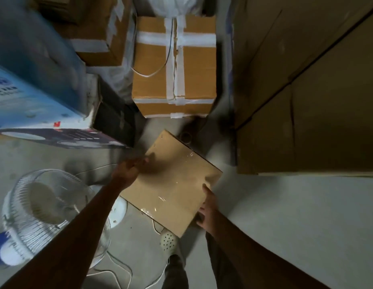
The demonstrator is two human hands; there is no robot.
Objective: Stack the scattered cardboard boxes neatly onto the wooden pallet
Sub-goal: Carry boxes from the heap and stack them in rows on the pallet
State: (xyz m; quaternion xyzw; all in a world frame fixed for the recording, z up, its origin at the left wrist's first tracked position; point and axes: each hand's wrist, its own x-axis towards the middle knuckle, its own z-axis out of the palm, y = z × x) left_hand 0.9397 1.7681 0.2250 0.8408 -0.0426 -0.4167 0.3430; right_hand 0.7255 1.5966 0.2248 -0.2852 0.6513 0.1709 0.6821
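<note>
A plain brown cardboard box [173, 182] sealed with clear tape is held above the concrete floor, turned at an angle. My left hand [132, 166] presses against its left edge. On the near right edge, my right hand [206, 207] grips with the thumb on top and fingers underneath. Beyond it stands a larger brown box [175, 65] bound with white tape, and another taped box [98, 34] sits further back left. No wooden pallet is visible.
Tall brown cartons [306, 90] rise on the right. A blue and white printed carton [35, 97] lies to the left. A white fan [41, 207] with its cable stands at lower left. My perforated shoe [169, 240] is below the held box. Bare floor shows at lower right.
</note>
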